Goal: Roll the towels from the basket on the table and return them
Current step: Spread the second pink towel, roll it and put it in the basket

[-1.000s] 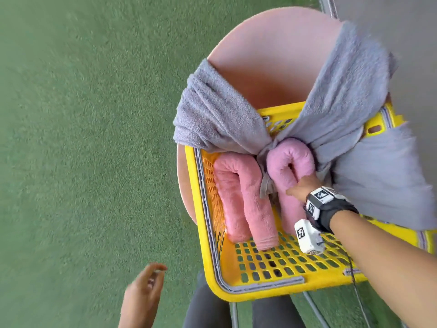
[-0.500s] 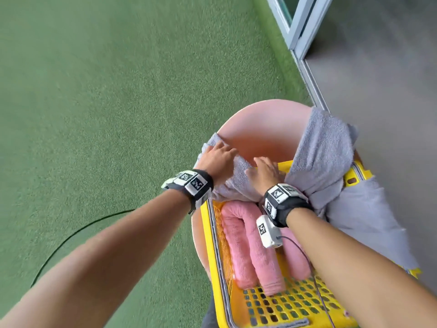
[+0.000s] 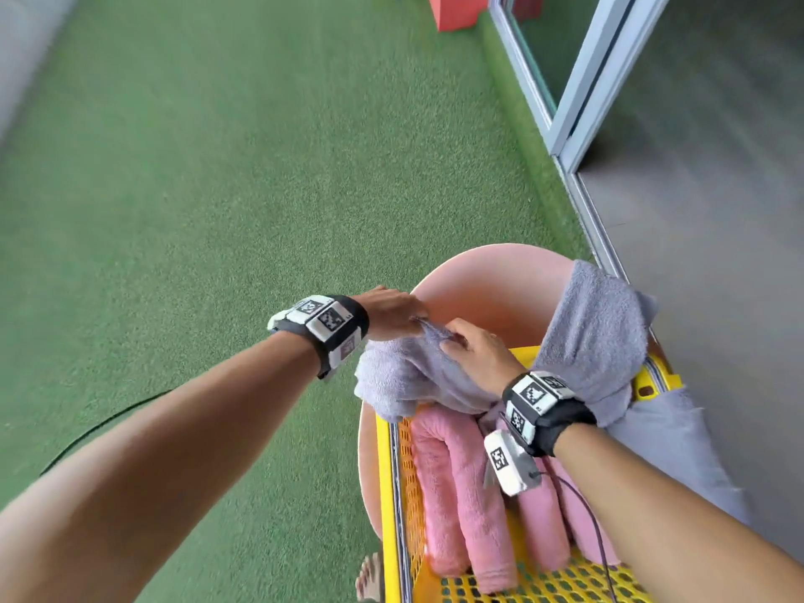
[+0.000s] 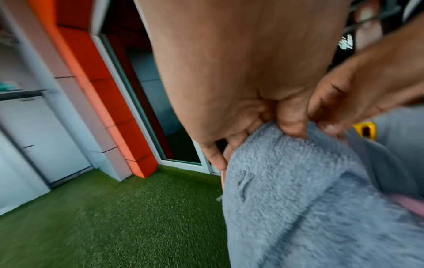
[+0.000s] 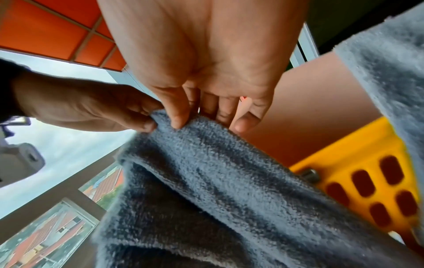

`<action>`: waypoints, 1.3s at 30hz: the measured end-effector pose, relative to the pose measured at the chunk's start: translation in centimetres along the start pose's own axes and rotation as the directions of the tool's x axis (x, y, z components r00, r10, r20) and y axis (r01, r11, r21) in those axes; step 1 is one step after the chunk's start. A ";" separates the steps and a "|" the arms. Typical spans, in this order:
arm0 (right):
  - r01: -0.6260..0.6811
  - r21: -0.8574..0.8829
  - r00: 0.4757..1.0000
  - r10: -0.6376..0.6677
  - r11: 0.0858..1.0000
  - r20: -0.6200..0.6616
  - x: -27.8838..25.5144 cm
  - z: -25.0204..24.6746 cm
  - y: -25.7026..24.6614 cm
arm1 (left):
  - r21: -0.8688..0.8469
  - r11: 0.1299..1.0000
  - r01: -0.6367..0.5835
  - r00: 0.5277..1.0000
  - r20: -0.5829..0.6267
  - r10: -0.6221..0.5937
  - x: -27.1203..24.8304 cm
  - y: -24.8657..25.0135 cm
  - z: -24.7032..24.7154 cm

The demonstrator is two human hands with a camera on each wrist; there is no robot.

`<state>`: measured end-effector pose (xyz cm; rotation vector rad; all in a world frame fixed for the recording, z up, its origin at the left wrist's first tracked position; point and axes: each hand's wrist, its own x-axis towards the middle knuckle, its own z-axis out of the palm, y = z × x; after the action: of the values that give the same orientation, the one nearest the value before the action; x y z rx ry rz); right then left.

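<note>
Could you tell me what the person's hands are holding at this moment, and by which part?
Both the left hand and the right hand pinch the grey towel at its top edge, side by side, above the yellow basket.

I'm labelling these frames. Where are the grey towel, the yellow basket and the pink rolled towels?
grey towel (image 3: 404,376): head view, bunched fold below both hands.
yellow basket (image 3: 385,493): head view, left rim.
pink rolled towels (image 3: 474,493): head view, middle of the left roll.

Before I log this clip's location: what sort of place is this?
Probably a home balcony or terrace: artificial green turf underfoot, a sliding glass door, and rooftops below.
</note>
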<state>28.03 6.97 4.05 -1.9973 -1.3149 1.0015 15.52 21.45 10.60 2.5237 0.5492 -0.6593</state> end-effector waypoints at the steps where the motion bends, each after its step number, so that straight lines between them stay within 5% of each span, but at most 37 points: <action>1: 0.014 -0.013 1.000 -0.013 1.000 0.017 -0.3 -0.3 -1.1 | -0.056 0.998 0.003 0.999 -0.033 -0.005 -1.4 0.0 -1.1; 5: 0.050 -0.002 0.993 -0.049 0.999 0.109 -2.0 -0.6 -4.4 | -0.129 0.992 -0.015 0.974 -0.225 -0.015 -8.6 0.5 -7.5; 9: 0.154 0.170 0.987 -0.144 0.973 -0.069 -4.0 -1.5 -9.0 | -0.239 0.966 -0.094 0.891 -0.452 -0.025 -19.3 -0.4 -14.0; 16: 0.431 0.058 0.837 -0.375 0.900 -0.399 -11.5 -5.0 -30.9 | -0.392 0.889 -0.238 0.573 -0.795 -0.197 -40.3 -3.9 -18.1; 24: 0.566 -0.191 0.717 -0.594 0.802 -0.365 -15.1 -6.7 -49.9 | -0.379 0.899 -0.219 0.172 -0.922 -0.347 -52.0 -8.9 -16.4; 26: 0.590 -0.245 0.685 -0.637 0.770 -0.354 -16.0 -6.2 -52.9 | -0.406 0.886 -0.224 0.116 -0.914 -0.389 -53.4 -9.5 -15.7; 30: 0.596 -0.264 0.671 -0.651 0.758 -0.355 -17.4 -4.6 -56.6 | -0.466 0.870 -0.163 0.083 -0.885 -0.458 -55.7 -10.5 -14.4; 32: 0.612 -0.245 0.662 -0.656 0.752 -0.362 -17.7 -3.5 -57.8 | -0.391 0.919 -0.050 -0.068 -0.917 -0.393 -56.2 -9.7 -12.7; 34: 0.595 -0.270 0.676 -0.653 0.757 -0.343 -17.6 -1.9 -59.1 | -0.180 0.984 -0.012 -0.223 -0.958 -0.178 -55.6 -6.5 -9.3; 36: 0.543 -0.366 0.699 -0.648 0.756 -0.301 -17.7 0.3 -60.4 | -0.064 0.996 -0.058 -0.160 -0.984 -0.072 -53.8 -2.5 -5.9; 38: 0.507 -0.440 0.714 -0.647 0.741 -0.267 -17.8 2.7 -61.4 | -0.137 0.982 -0.131 -0.069 -0.987 -0.147 -51.7 -0.7 -3.3; 39: 0.502 -0.454 0.715 -0.648 0.736 -0.261 -17.8 3.6 -61.9 | -0.180 0.973 -0.147 -0.078 -0.978 -0.193 -50.9 -0.7 -2.6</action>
<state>-11.62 13.88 54.44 -1.6829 -1.8000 0.0334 -24.83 10.47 39.69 2.2332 1.0281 1.5654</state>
